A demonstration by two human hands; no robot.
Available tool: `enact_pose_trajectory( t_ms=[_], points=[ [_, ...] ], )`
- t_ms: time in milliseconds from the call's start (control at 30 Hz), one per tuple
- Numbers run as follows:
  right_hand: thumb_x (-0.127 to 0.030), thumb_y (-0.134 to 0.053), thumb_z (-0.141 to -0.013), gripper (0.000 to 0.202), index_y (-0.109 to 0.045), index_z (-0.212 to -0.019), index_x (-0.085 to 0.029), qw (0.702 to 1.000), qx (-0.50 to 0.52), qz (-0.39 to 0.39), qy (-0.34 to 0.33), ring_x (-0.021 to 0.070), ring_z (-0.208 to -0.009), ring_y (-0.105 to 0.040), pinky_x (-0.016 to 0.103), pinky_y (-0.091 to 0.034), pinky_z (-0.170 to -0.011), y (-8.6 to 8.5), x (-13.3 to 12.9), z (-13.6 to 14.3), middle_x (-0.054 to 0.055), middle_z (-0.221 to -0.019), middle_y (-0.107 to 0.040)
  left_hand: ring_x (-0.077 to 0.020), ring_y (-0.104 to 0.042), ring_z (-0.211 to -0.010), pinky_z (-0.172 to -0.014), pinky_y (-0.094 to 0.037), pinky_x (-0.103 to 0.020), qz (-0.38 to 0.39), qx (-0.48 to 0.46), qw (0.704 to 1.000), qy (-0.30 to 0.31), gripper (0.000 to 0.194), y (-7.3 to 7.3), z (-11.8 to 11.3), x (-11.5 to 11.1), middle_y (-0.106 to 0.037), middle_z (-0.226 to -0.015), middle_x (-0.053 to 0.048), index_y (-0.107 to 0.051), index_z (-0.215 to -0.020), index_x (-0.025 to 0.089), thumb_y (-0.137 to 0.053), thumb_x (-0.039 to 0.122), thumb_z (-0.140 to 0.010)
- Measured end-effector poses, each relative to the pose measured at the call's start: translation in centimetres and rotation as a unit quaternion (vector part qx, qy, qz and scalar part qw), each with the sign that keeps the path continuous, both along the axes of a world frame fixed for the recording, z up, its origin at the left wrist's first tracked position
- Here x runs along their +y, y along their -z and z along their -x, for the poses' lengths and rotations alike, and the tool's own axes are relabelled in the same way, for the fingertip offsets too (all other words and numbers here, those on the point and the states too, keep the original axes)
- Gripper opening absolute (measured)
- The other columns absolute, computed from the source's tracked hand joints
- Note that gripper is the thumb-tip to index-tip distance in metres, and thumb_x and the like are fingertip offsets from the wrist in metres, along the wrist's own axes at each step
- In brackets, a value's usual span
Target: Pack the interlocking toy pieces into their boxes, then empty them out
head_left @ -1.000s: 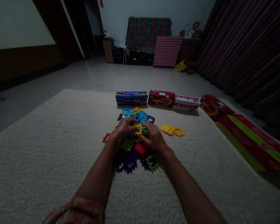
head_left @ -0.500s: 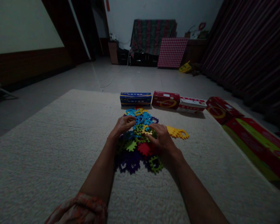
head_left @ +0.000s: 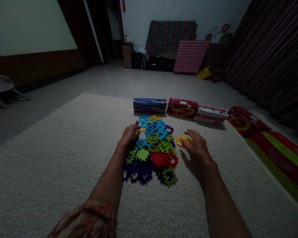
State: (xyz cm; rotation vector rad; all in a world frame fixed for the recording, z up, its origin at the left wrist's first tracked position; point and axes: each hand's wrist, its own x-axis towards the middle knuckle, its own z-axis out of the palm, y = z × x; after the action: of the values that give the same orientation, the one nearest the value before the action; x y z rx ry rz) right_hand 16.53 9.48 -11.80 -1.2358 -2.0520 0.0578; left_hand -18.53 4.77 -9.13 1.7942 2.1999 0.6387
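Note:
A pile of colourful plastic interlocking pieces (head_left: 159, 145) with toothed edges lies on the pale quilted mat. Blue, green, red, purple and yellow ones overlap in it. My left hand (head_left: 130, 135) is at the pile's left edge, fingers curled and closed at a small yellow piece (head_left: 142, 129). To the right of the pile, my right hand (head_left: 198, 145) has its thumb and fingers around a yellow toothed piece (head_left: 180, 140). That hand covers the other yellow pieces on this side.
Behind the pile stand a blue box (head_left: 150, 106), a red box (head_left: 182, 107) and a white-and-red box (head_left: 211, 113). More red boxes (head_left: 248, 120) line the mat's right side. The mat (head_left: 64, 138) ends at a tiled floor.
My right hand has moved from above the pile to the right, taking a yellow piece to the yellow pieces there. My left hand has drawn slightly back to the pile's left edge.

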Motion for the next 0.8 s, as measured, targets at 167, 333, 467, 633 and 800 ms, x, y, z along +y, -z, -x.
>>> enact_pose_trajectory(
  t_ms=[167, 333, 467, 633, 800],
  points=[
    [-0.032, -0.058, -0.087, 0.034, -0.067, -0.117, -0.019, 0.997, 0.025, 0.001, -0.074, 0.0347, -0.114, -0.065, 0.058, -0.048, -0.098, -0.1, -1.7, 4.5, 0.018, -0.123, -0.071, -0.0261, -0.068, -0.117, -0.105, -0.049, -0.033, -0.021, 0.014, 0.999, 0.021, 0.036, -0.1, 0.1, 0.7, -0.074, -0.126, -0.011, -0.077, -0.119, 0.021, -0.055, 0.017, -0.091],
    [-0.032, -0.056, -0.094, 0.03, -0.067, -0.119, -0.019, 0.99, 0.048, 0.016, -0.129, 0.0314, -0.121, -0.064, 0.057, -0.048, -0.105, 0.8, -3.5, 7.6, 0.017, -0.127, -0.071, -0.0261, -0.068, -0.116, -0.105, -0.048, -0.034, -0.016, 0.039, 0.997, 0.071, 0.036, -1.6, -0.6, 4.0, -0.075, -0.123, -0.012, -0.076, -0.119, 0.021, -0.054, 0.014, -0.091],
    [-0.032, -0.055, -0.096, 0.029, -0.068, -0.119, -0.021, 0.985, 0.069, 0.025, -0.158, 0.0294, -0.122, -0.064, 0.053, -0.052, -0.104, 1.0, -3.7, 7.8, 0.015, -0.127, -0.071, -0.0257, -0.064, -0.122, -0.109, -0.045, -0.034, -0.023, 0.037, 0.993, 0.107, 0.035, -2.0, -2.6, 6.8, -0.072, -0.129, -0.011, -0.073, -0.123, 0.022, -0.059, 0.018, -0.091],
    [-0.03, -0.056, -0.095, 0.026, -0.069, -0.116, -0.021, 0.982, 0.071, 0.021, -0.172, 0.0285, -0.119, -0.066, 0.051, -0.053, -0.103, 0.9, -3.7, 7.8, 0.014, -0.126, -0.072, -0.0285, -0.066, -0.116, -0.106, -0.046, -0.036, -0.013, 0.043, 0.99, 0.131, 0.021, -1.4, -4.0, 8.3, -0.073, -0.12, -0.014, -0.077, -0.103, 0.017, -0.062, 0.021, -0.088],
    [-0.028, -0.055, -0.096, 0.021, -0.069, -0.111, -0.021, 0.981, 0.084, 0.023, -0.171, 0.0272, -0.114, -0.068, 0.05, -0.054, -0.102, 0.7, -3.8, 8.0, 0.013, -0.119, -0.074, -0.0259, -0.068, -0.105, -0.099, -0.049, -0.032, -0.013, 0.042, 0.989, 0.141, 0.014, -1.7, -3.8, 8.1, -0.075, -0.105, -0.012, -0.076, -0.084, 0.018, -0.062, 0.019, -0.086]
  ],
)
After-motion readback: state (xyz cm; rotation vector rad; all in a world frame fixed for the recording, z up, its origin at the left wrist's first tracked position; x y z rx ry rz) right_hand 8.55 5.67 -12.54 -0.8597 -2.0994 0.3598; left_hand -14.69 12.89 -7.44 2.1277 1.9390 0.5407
